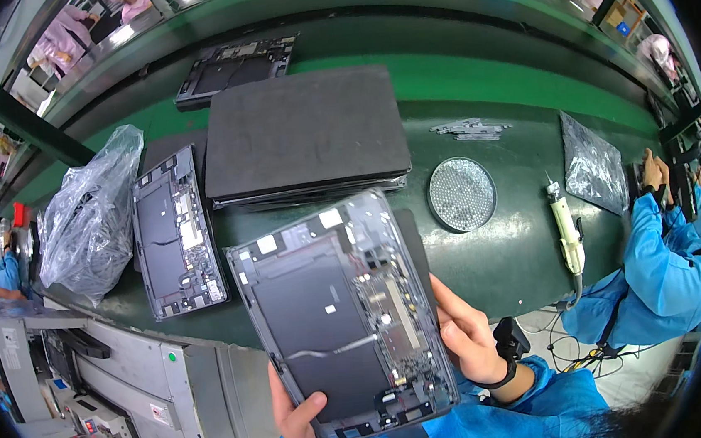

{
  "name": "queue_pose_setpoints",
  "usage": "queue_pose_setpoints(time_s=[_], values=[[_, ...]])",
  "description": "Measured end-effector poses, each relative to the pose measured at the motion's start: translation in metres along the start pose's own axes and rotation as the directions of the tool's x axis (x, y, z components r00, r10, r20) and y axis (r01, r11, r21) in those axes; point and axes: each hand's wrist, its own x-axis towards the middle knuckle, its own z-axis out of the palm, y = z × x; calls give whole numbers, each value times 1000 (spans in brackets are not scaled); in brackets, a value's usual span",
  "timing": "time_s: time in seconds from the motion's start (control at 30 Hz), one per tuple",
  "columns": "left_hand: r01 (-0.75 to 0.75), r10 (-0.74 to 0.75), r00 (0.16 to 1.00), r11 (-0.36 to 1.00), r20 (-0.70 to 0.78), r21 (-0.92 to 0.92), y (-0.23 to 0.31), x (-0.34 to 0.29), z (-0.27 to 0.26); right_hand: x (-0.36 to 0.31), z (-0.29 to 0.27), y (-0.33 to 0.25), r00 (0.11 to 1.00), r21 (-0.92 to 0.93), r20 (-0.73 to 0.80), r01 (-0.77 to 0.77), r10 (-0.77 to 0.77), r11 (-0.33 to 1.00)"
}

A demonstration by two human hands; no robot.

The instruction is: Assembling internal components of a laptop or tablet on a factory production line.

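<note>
Held up and tilted in front of me is an opened tablet [312,306], its dark battery and a circuit board on the right exposed. My left hand [299,415] grips its lower left edge, thumb on the inner side. My right hand [468,338] holds the right edge, its fingers partly hidden behind the tablet. A dark flat sheet or panel shows behind that right edge. Another opened tablet [173,234] lies on the green bench to the left. Beyond the held tablet sits a stack topped by a black foam sheet [303,131].
A crumpled clear plastic bag [88,225] lies far left. A third opened tablet [237,66] is behind the stack. To the right are thin grey strips [472,130], a round dish [463,194], a corded electric screwdriver [569,237] and a dark bag [594,163]. A co-worker's blue sleeve [658,250] is beyond.
</note>
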Motion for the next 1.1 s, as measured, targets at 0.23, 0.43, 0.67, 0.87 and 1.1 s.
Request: queue_pose_setpoints(time_s=[0.23, 0.43, 0.67, 0.87, 1.1], values=[[-260, 273, 959, 953, -70, 154, -18, 10, 9, -3, 2, -21, 996, -204, 91, 21, -3, 979], [-99, 161, 987, 723, 28, -684, 12, 32, -27, 26, -44, -65, 964, -49, 148, -214, 219, 976], [39, -52, 988, 995, 142, 97, 3, 5, -76, 17, -55, -70, 982, -76, 90, -157, 164, 985], [60, -68, 994, 994, 82, 86, 10, 1, -34, 18, -36, -53, 934, -108, -342, 66, -99, 992], [83, -83, 995, 996, 61, -8, 6, -1, -22, 10, -34, -49, 908, -166, -391, 91, -150, 982]])
